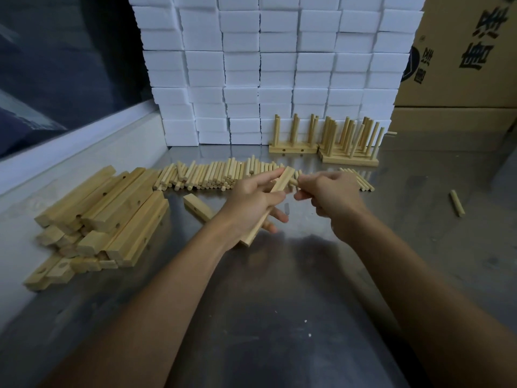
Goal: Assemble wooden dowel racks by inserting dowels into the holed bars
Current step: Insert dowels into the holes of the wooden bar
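At centre of the steel table (279, 303), just above it: left hand (251, 200) wrapped around a holed bar (275, 197), fingers curled round its middle, bar slanting from 7 o'clock up to 1 o'clock. Just beside its upper end, right hand (327, 191) pinched around a dowel (293, 182), only the rounded tip showing between fingers and bar face. Tip close to or touching the bar; cannot tell whether seated in a hole, since fingers hide the spot. Likely snag: dowel meeting the hole at a slant and jamming or skidding off the face, because bar held in mid-air with nothing bracing it against the push. Hard shove with a loose left grip could twist the bar out of the fingers and drop it onto the table. Slipping right fingers could send the dowel rolling toward the stray dowel (457, 203) at 3 o'clock, well apart from everything. At 12 o'clock beyond the hands, loose dowel row (212, 176) lying close behind; a jerk forward could scatter it. At 9 o'clock, stacked spare bars (112, 214), with one single bar (197, 208) lying near the left wrist, easily knocked by the forearm. At 1 o'clock, finished racks (324, 141) standing against white foam blocks (265, 65), far enough to be safe. Cardboard box (461, 51) at 2 o'clock.
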